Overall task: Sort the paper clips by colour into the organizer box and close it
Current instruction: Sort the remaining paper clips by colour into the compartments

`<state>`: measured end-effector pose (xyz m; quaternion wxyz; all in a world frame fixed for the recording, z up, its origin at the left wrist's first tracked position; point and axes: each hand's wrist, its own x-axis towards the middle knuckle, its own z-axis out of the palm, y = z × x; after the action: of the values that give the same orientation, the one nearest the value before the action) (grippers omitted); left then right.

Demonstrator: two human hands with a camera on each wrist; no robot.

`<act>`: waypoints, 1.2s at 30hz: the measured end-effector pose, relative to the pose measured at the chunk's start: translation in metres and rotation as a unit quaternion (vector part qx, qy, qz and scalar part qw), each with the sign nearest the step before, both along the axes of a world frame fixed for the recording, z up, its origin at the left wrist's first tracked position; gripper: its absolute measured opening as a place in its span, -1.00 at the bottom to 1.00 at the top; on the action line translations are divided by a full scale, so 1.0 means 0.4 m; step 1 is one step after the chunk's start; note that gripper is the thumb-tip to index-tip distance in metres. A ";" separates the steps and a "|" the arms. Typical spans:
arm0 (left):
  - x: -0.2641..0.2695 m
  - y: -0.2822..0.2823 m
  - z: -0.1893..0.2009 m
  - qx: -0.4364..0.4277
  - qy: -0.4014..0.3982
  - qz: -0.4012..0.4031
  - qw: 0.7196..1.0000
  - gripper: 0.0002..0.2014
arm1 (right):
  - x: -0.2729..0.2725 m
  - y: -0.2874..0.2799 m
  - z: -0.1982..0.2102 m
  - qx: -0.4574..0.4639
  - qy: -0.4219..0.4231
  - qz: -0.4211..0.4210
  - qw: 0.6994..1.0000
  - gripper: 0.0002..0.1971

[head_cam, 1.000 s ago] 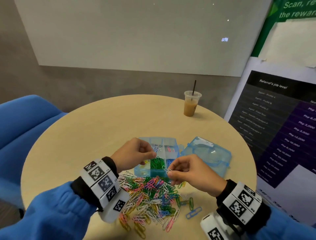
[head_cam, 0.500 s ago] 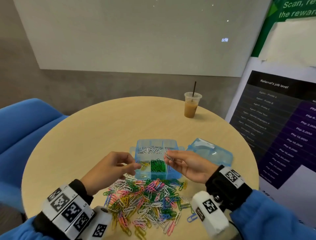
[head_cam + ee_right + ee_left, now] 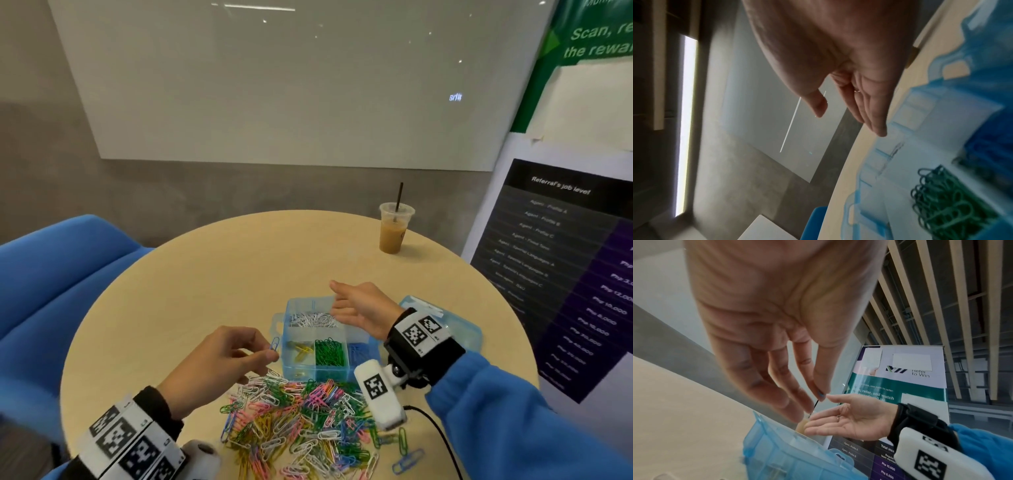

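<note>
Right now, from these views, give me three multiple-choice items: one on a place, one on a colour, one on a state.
1. Where does the iced drink stand?
A. at the table's far edge
B. inside the organizer box
C. on the blue chair

2. What colour is the paper clip pinched by the left hand?
A. green
B. blue
C. pink

3. How is the right hand over the organizer box?
A. clenched in a fist
B. open, holding nothing
C. gripping the lid

Key: 1 A, it stands beyond the box near the far rim; 2 B, a blue loop shows at the fingertips; 3 B, the fingers lie straight, palm bare.
</note>
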<state>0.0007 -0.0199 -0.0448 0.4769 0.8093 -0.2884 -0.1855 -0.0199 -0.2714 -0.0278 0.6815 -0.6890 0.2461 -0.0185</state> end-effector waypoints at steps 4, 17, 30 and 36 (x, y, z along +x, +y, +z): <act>0.000 -0.018 0.010 0.009 -0.019 -0.012 1.000 -0.86 | -0.034 -0.019 0.013 -0.010 -0.031 0.007 0.999 -0.63; -0.016 -0.275 0.067 0.042 -0.058 -0.074 0.995 -0.75 | -0.204 -0.068 0.013 -0.325 -0.086 0.046 0.941 -0.84; -0.043 -0.083 0.022 0.101 -0.162 -0.080 0.978 -0.84 | -0.330 -0.050 -0.078 -0.492 -0.017 0.246 0.835 -0.73; -0.069 -0.098 -0.018 0.225 -0.180 -0.136 0.948 -0.70 | -0.285 0.018 -0.082 -0.504 -0.070 0.303 0.806 -0.60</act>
<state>-0.0270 -0.0590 -0.0519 0.1933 0.8683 -0.4278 -0.1603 -0.1337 -0.2641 -0.0604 0.2244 -0.9720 -0.0676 0.0197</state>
